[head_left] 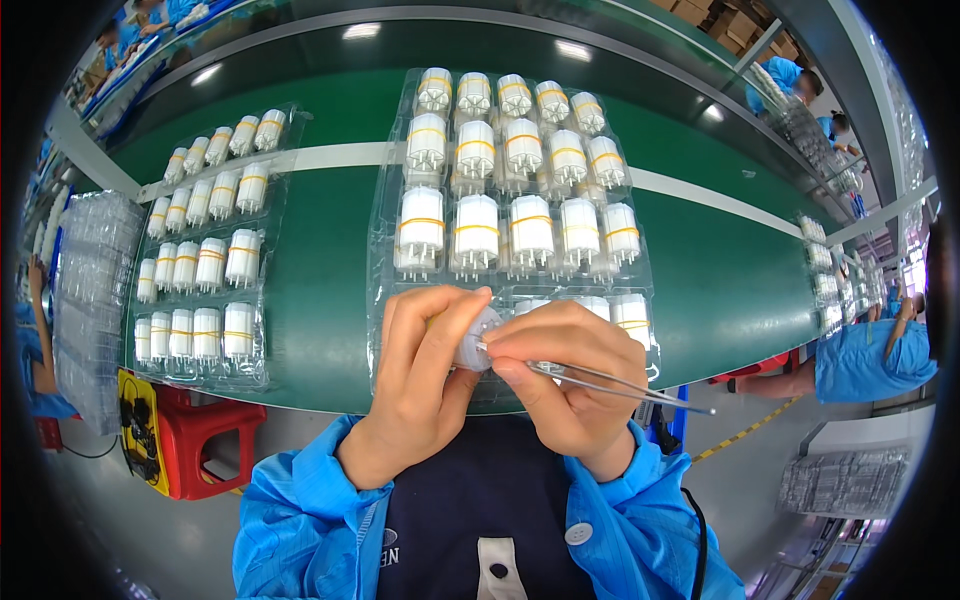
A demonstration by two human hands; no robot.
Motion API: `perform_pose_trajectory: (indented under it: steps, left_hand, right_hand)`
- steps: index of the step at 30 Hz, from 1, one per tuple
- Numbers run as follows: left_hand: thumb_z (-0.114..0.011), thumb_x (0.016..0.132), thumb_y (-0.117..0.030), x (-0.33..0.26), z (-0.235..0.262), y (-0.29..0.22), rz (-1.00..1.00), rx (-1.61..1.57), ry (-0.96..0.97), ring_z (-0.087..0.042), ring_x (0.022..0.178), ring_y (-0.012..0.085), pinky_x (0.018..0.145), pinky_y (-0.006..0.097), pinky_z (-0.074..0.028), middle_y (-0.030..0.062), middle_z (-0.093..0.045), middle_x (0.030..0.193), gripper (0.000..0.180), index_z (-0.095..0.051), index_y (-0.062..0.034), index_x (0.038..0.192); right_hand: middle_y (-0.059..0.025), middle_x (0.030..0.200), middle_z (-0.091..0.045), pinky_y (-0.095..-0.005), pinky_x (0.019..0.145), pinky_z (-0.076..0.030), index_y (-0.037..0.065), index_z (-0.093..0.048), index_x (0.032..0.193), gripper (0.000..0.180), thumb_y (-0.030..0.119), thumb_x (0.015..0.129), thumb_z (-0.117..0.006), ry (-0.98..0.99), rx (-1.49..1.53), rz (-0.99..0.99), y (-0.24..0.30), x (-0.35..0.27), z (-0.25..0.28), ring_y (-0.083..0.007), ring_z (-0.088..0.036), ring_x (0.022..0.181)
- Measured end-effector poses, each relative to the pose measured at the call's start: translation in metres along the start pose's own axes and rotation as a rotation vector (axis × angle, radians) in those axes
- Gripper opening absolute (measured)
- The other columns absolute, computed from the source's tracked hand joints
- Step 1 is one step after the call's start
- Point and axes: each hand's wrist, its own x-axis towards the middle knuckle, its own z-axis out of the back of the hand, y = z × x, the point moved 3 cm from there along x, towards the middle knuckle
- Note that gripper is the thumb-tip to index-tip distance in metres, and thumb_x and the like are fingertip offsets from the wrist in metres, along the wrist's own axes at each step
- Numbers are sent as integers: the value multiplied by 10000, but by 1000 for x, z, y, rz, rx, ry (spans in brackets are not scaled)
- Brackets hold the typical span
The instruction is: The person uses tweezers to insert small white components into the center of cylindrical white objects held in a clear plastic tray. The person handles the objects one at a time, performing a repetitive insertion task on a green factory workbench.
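Observation:
My left hand (pixel 412 370) is closed round a whitish cylindrical part (pixel 476 342), its round end turned toward my right hand. The fingers cover most of the part's body. My right hand (pixel 580 365) grips metal tweezers (pixel 650 392), whose two arms stick out to the right below the fingers. Thumb and forefinger of that hand pinch at the face of the part, at a small pale piece too small to make out. Just beyond my hands is a clear plastic tray (pixel 387 225) with rows of white cylinders (pixel 476 228), each banded in yellow, with pins on the near end.
Another clear tray (pixel 275 225) of banded white cylinders lies to the left on the green bench (pixel 325 240). Stacked clear trays (pixel 95 290) stand farther left. A red stool (pixel 210 440) is below the bench. A person in blue (pixel 870 350) sits at the right.

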Motion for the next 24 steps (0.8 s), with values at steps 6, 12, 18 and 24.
perform_pose_trajectory:
  steps: [6, 12, 18, 24]
  left_hand:
    - [-716, 703, 73, 1, 4, -3, 88, -257, 46, -556, 994, 332, 830, 376, -470, 188, -537, 1147, 588, -549, 13, 1264]
    - [-721, 734, 40, -1, 3, -2, 126, -353, 79, -567, 1010, 329, 839, 368, -480, 197, -540, 1156, 573, -534, 16, 1276]
    - [-720, 733, 38, -1, 3, -1, 117, -362, 88, -566, 1015, 330, 846, 369, -479, 195, -539, 1153, 572, -534, 21, 1273]
    - [-722, 729, 35, -2, 4, -1, 110, -346, 85, -565, 1008, 333, 840, 373, -481, 195, -540, 1148, 572, -537, 20, 1270]
  right_hand:
    - [-150, 871, -706, -310, 665, -544, -26, -705, 916, 160, -4, 759, -727, -24, 199, -34, -7, 1, 12, -250, -688, 776]
    - [-157, 889, -709, -318, 696, -548, -30, -706, 930, 164, -10, 768, -717, -25, 223, -38, -9, -1, 12, -249, -687, 796]
    - [-152, 891, -709, -315, 694, -550, -33, -710, 906, 140, -18, 767, -712, -2, 208, -49, -9, 1, 11, -249, -687, 796]
    - [-155, 890, -708, -307, 690, -549, -37, -705, 909, 137, -31, 773, -700, 7, 227, -48, -9, 2, 10, -242, -686, 796]
